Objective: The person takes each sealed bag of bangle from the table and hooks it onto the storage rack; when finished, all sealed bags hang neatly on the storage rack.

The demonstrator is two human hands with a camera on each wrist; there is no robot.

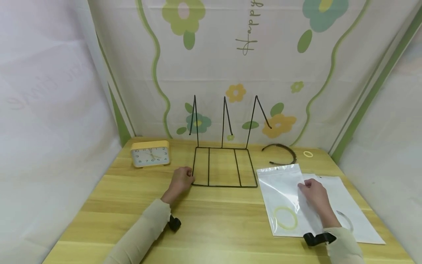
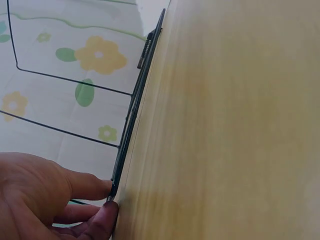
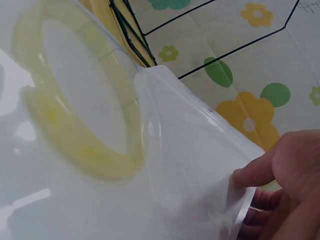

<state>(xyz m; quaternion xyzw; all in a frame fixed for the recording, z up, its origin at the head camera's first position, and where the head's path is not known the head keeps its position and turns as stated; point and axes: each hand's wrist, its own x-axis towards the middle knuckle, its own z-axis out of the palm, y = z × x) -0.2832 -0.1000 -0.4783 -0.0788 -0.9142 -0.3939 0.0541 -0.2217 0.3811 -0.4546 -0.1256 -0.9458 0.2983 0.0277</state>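
Note:
My left hand is at the front left corner of a black wire rack. In the left wrist view its thumb and fingers pinch the end of the rack's wire base. With my right hand I hold the right edge of a clear-fronted plastic bag, thumb on the front, fingers behind. A pale yellow ring, like a bangle, shows inside that bag. Beneath it lies another white bag with a greyish curved piece in it.
A yellow alarm clock stands at the back left. Behind the bags are a dark headband and a small yellow ring. Flower-printed cloth hangs behind the wooden table, and more cloth walls stand at both sides.

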